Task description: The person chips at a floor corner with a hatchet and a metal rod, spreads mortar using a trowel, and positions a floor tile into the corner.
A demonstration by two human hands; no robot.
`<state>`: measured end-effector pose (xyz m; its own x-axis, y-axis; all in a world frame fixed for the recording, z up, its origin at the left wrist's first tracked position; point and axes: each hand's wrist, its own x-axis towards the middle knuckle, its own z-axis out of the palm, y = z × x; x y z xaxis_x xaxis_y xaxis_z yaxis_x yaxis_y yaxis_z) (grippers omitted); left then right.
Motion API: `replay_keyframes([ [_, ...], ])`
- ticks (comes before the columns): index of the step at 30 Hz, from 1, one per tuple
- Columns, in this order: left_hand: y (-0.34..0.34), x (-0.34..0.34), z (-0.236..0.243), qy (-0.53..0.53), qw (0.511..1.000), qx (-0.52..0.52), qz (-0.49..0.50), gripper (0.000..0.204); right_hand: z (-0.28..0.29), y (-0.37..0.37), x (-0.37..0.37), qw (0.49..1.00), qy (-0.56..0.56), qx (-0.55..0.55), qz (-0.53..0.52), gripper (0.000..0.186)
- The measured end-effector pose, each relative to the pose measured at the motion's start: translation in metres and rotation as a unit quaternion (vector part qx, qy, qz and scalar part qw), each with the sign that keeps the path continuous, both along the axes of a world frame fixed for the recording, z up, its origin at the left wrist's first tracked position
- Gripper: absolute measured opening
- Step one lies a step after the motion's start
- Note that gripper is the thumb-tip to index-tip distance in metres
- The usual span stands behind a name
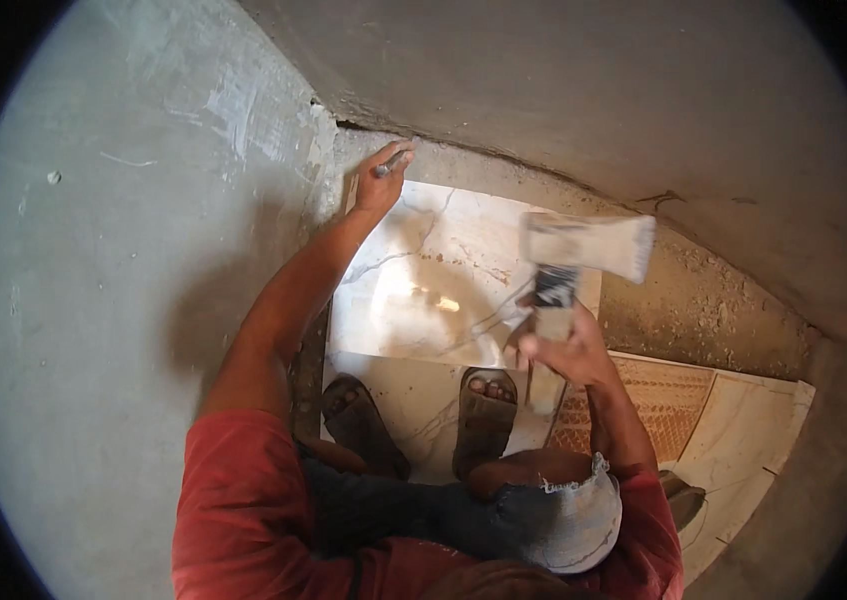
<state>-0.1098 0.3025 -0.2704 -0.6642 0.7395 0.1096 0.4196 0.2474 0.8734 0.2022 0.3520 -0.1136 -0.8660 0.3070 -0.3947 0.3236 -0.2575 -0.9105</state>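
My left hand (380, 182) is closed around a short dark metal rod (389, 166), perhaps a chisel, at the far left corner of a white marbled tile (373, 325). The rod's lower end is hidden by my fingers. My right hand (573, 350) grips the handle of a hatchet (588, 243) above the tile's right edge. Its pale, dust-coated head flares at the right end and is slightly blurred. Black wrapping covers the handle just below the head.
A grey wall (103, 250) rises at the left, and another wall (593, 90) stands along the back. Rough bare mortar (693, 310) borders the tile at the right. A brown textured tile (658, 400) lies nearer right. My sandaled feet (488, 395) are on pale tiles.
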Motion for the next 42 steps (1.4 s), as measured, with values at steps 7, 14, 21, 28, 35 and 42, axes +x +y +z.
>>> replay_keyframes([
  [7,0.018,-0.001,-0.006,0.029,0.999,-0.031,0.02,0.018,-0.027,0.02,-0.073,0.918,-0.102,0.367,0.112,0.045],
  [14,0.019,0.0,-0.017,0.077,0.995,0.066,-0.009,0.018,-0.034,0.013,-0.119,0.741,0.229,0.619,0.122,0.036],
  [21,0.023,-0.006,-0.034,0.055,0.997,0.044,-0.003,0.019,-0.027,0.011,-0.137,0.794,0.049,0.576,0.187,0.027],
  [28,0.024,-0.013,-0.041,0.034,0.99,0.124,-0.05,0.022,-0.046,0.033,-0.147,0.817,0.067,0.546,0.171,0.02],
  [35,0.023,-0.005,-0.024,0.033,0.997,0.059,-0.034,0.022,-0.025,-0.005,-0.127,0.767,0.27,0.579,0.064,0.019],
  [42,0.015,-0.009,-0.033,0.027,0.999,0.036,-0.024,0.026,-0.04,0.01,-0.14,0.822,0.055,0.553,0.125,0.021],
])
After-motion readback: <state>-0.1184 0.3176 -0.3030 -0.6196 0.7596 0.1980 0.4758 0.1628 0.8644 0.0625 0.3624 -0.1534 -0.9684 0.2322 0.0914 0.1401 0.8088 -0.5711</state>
